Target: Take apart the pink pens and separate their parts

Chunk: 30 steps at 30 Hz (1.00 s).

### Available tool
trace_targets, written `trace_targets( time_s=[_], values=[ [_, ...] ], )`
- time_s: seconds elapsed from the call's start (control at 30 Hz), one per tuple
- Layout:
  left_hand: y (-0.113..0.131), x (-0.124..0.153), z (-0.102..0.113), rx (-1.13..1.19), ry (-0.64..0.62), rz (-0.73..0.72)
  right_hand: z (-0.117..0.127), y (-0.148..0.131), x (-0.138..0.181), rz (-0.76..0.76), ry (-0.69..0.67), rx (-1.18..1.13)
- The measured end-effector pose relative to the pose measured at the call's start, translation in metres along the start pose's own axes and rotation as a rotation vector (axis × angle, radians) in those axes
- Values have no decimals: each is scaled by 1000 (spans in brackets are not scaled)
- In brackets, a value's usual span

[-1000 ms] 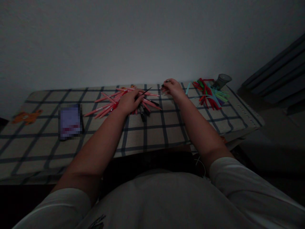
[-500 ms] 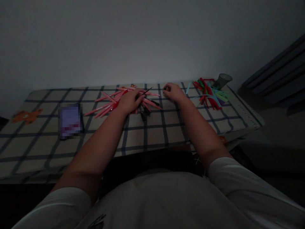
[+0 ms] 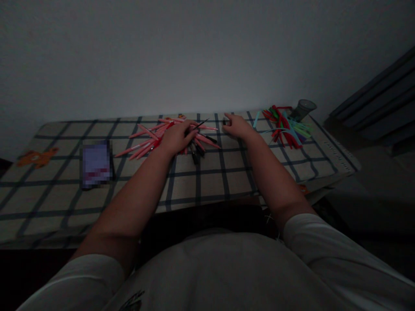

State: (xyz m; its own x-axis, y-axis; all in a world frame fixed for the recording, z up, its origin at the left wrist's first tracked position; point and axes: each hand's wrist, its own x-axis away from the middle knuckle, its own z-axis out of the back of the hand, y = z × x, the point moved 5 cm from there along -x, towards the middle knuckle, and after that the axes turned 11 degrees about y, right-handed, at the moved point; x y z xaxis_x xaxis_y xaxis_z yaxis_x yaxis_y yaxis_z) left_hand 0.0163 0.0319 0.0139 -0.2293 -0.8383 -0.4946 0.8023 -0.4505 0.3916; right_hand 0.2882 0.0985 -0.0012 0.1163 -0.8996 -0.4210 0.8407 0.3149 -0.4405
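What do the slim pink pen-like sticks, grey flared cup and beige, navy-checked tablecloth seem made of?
Pink sticks: probably smooth plastic, given pale glints.
Grey cup: smooth glass or plastic; its walls look translucent.
Tablecloth: likely matte fabric, from soft creases.

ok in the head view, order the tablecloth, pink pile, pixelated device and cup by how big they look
1. Tablecloth
2. Pink pile
3. Pixelated device, perhaps helped by nearness
4. Cup
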Motion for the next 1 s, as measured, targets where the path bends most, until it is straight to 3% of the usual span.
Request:
trace_targets(
  time_s=[0.33, 0.47, 0.63, 1.0],
  values=[
    [1, 0, 0, 9, 13, -12, 5, -14, 8, -24, -58, 82],
    [7, 2, 1, 37, 34, -53, 6, -33, 6, 1, -19, -230],
    [16, 4, 3, 33, 26, -71, -7, -60, 13, 53, -87, -718],
    [6, 2, -3, 40, 55, -90, -2, -64, 15, -191, -15, -910]
  ],
)
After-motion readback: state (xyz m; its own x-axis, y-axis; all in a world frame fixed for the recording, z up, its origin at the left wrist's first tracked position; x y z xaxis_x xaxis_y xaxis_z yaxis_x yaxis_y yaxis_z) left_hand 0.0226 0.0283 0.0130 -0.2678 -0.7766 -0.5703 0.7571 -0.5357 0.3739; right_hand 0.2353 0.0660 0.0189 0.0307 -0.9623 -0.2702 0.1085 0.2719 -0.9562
